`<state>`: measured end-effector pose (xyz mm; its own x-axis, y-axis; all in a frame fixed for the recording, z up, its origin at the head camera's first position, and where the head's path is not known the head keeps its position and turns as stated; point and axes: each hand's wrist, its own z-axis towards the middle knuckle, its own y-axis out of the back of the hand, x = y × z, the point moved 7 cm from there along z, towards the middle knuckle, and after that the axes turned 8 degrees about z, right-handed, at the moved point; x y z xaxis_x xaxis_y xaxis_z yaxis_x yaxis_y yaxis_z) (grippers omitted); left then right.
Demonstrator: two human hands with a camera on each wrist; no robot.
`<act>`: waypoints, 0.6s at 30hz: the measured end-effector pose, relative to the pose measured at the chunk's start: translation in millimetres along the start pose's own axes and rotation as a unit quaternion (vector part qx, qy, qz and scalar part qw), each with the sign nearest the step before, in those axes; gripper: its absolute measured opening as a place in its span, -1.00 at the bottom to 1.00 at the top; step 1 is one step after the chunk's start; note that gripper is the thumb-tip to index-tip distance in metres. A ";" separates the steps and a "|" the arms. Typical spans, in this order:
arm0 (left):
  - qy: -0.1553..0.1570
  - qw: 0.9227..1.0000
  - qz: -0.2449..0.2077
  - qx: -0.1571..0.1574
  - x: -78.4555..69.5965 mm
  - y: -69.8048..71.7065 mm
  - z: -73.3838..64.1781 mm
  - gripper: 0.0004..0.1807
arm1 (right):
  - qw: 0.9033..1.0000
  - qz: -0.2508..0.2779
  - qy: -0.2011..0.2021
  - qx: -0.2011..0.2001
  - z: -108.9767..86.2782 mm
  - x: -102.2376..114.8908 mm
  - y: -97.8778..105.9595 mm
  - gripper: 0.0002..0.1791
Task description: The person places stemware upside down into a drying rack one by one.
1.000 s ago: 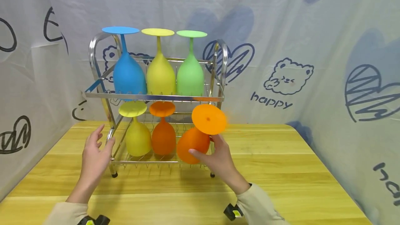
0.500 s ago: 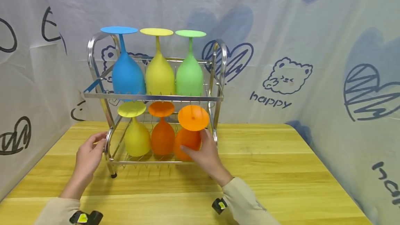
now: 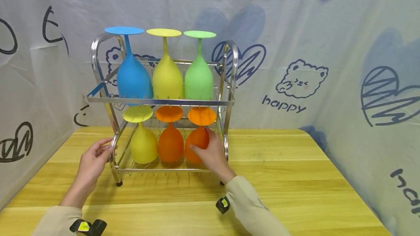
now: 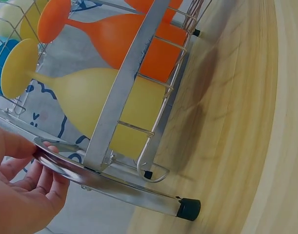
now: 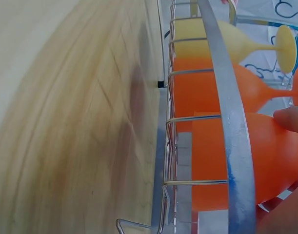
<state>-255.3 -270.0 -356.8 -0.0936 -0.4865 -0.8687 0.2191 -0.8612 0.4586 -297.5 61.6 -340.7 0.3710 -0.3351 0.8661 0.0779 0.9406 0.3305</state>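
Observation:
My right hand (image 3: 213,154) grips an orange goblet (image 3: 197,145) that stands upside down at the right end of the lower shelf of a two-tier metal dish rack (image 3: 164,170). In the right wrist view, thumb and fingers wrap the bowl of this goblet (image 5: 266,151) behind the front rail. My left hand (image 3: 93,161) holds the rack's left side tube, thumb and fingers around the tube (image 4: 66,165) in the left wrist view. Beside the held goblet stand another orange goblet (image 3: 171,146) and a yellow goblet (image 3: 143,146), both inverted.
On the upper shelf, a blue goblet (image 3: 133,79), a yellow goblet (image 3: 167,79) and a green goblet (image 3: 199,81) stand inverted. The rack rests on a wooden table (image 3: 279,177). A patterned cloth (image 3: 288,28) hangs behind and at both sides.
The right hand has moved left and brought the tilted orange goblet upright onto the lower shelf. The left hand, at first apart from the rack, has come to hold its side tube.

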 end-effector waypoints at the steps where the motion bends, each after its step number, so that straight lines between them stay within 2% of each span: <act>1: 0.000 1.000 0.000 -0.001 0.2 0.2 -0.3 -0.49 | 1.000 -0.006 -0.002 0.001 2.1 -1.6 -1.1 -0.23; 8: -0.008 1.000 -0.011 -0.003 -1.1 -0.3 -1.7 -0.48 | 0.998 -0.056 -0.013 -0.005 11.3 -8.6 -4.6 -0.21; 18: -0.017 1.000 -0.006 -0.009 -0.5 1.1 -2.2 -0.48 | 0.997 -0.064 -0.037 0.004 15.0 -15.2 -8.6 -0.20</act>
<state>-252.9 -270.4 -356.3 -0.1299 -0.4820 -0.8665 0.2348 -0.8640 0.4454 -317.7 57.8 -351.0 0.2886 -0.4557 0.8420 0.1122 0.8895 0.4430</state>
